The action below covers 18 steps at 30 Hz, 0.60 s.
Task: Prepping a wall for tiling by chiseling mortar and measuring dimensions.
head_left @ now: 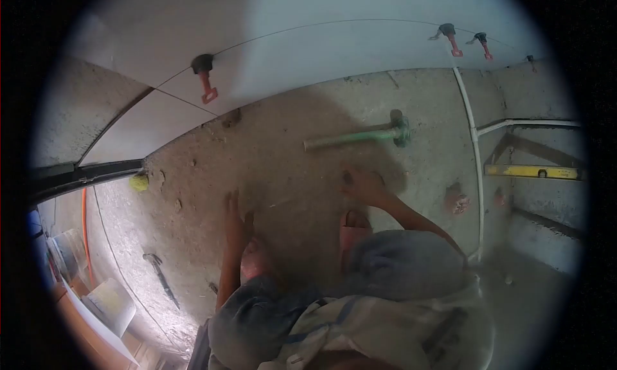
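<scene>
Green mallet (357, 138) lies just beyond your right hand (364, 187), whose finger state I can't tell; left of the mallet, your left hand (238, 225) spreads open; farther left, pale containers (110, 304), contents unclear.

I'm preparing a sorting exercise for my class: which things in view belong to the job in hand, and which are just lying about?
Probably part of the job:
red-and-black clips
pale panels bearing them
green-handled mallet, near the right hand

Apparently just lying about:
hammer-like tool, at left
yellowish lump
orange cable
</scene>
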Tool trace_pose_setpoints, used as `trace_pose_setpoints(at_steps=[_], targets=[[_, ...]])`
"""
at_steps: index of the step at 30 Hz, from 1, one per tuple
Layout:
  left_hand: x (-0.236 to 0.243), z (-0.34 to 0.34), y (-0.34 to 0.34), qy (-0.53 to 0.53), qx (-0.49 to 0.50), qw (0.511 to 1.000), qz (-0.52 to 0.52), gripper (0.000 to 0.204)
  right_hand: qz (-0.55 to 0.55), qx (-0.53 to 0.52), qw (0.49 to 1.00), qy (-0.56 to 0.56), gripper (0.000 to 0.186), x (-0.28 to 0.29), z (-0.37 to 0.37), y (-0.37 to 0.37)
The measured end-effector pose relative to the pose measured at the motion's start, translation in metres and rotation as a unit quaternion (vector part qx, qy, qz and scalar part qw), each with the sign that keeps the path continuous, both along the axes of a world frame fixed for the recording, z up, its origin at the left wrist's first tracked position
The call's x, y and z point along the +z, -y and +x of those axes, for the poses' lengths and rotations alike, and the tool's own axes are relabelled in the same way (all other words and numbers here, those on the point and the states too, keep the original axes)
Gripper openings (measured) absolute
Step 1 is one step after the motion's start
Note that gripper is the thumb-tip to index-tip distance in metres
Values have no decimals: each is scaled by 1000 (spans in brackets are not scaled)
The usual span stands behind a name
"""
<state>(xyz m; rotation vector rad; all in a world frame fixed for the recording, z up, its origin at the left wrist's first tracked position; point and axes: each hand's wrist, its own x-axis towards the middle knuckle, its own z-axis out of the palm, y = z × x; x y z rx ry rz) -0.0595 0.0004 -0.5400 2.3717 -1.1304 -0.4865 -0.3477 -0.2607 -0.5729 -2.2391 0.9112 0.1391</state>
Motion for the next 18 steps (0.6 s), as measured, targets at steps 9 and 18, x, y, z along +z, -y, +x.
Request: trace_pose_setpoints(at_steps=[9, 18], targets=[[-106, 4, -227, 126, 449, 819, 335, 68, -186, 47, 981, -16, 32, 0, -88, 63], [-75, -116, -393, 93, 559, 793, 225, 37, 156, -244, 953, -88, 64, -48, -57, 107]])
